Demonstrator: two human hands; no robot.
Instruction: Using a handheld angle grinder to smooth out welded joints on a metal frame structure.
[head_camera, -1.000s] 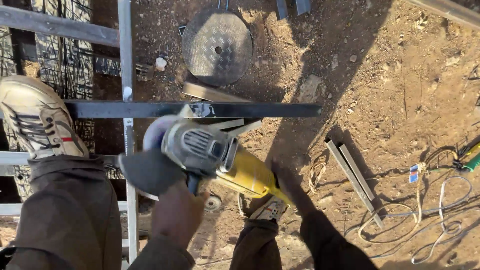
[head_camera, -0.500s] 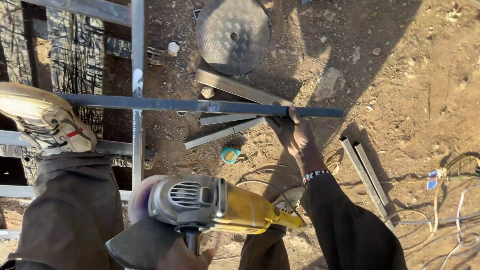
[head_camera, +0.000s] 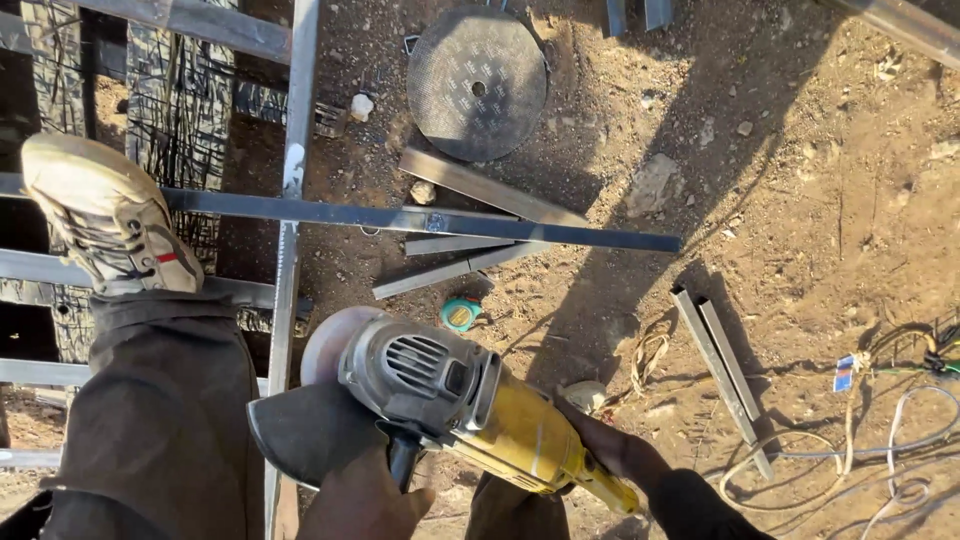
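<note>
I have the yellow angle grinder (head_camera: 470, 420) low in the frame's centre — left hand (head_camera: 365, 500) clenched on its side handle, right hand (head_camera: 610, 450) wrapped around the rear body for control — while my boot (head_camera: 105, 215) pins the long steel bar (head_camera: 420, 218) at left.

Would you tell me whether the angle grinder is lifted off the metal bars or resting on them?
Lifted. The angle grinder is held in both hands, left hand on the side handle and right hand on the yellow body, its disc clear of the long bar.

Glossy yellow plastic and matt grey metal clothe the grinder (head_camera: 470, 410); the steel bar (head_camera: 400, 216) looks dull above rough dirt (head_camera: 800, 200).
</note>
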